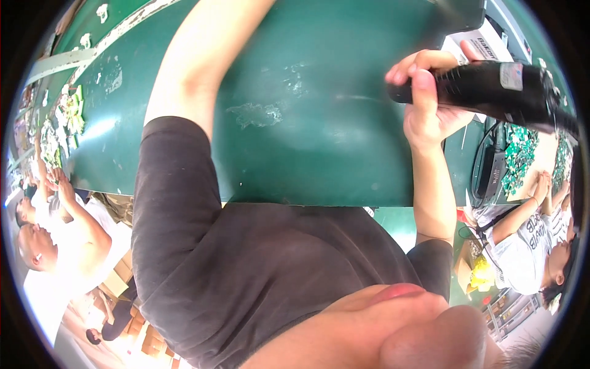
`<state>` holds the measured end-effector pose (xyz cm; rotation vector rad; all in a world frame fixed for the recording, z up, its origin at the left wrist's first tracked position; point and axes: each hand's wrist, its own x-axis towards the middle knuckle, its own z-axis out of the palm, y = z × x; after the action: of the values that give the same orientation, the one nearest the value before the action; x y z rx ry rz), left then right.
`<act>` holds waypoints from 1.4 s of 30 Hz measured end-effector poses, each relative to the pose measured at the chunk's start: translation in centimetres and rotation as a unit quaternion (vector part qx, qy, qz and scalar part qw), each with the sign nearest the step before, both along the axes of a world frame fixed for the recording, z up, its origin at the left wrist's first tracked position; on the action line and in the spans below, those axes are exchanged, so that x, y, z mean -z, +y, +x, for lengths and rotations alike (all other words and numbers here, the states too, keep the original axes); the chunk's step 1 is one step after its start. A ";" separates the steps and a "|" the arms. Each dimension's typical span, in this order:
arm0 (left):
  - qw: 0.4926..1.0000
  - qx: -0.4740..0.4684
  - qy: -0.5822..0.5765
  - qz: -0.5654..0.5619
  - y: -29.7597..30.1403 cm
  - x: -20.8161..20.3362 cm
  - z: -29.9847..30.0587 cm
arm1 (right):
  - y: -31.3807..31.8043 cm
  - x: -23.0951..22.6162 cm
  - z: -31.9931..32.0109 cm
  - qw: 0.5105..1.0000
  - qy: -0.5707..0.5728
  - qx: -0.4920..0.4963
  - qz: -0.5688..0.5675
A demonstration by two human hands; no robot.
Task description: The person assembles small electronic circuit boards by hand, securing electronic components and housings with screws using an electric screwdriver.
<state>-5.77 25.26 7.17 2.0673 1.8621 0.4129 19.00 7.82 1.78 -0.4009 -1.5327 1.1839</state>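
My right hand is closed around a black, thick-bodied handheld tool with a pale sticker on its side. The tool lies nearly level above the right side of the green tabletop. Its narrow rounded end points left past my thumb and fingers; its wide end reaches toward the right rim, where a dark cord-like part trails off. The tool's exact kind is not clear. My left forearm stretches over the table and leaves through the top edge, so my left hand is out of the picture.
A white box and a blurred dark object are beyond my right hand. A black cabled unit sits near a pile of small green boards. Co-workers sit at both sides, with green and white parts at the left.
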 end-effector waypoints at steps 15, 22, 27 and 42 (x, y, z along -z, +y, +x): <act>0.939 0.187 -0.204 0.205 -16.1 3.7 5.0 | 5.6 -7.8 9.5 0.986 0.043 0.138 0.082; 0.948 0.210 -0.043 0.234 -23.0 6.5 7.5 | 5.4 -4.7 6.6 0.996 0.017 0.079 0.025; 0.942 0.242 -0.121 0.198 -23.3 6.6 6.8 | 4.2 -2.7 5.4 1.000 0.016 -0.023 0.009; 0.939 0.240 -0.134 0.208 -23.4 7.5 6.7 | -2.2 -2.5 1.5 0.992 -0.109 0.067 0.019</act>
<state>0.96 1.87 -0.37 2.4817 1.1269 0.9604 20.51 5.64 4.23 -0.6139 -1.6845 1.0321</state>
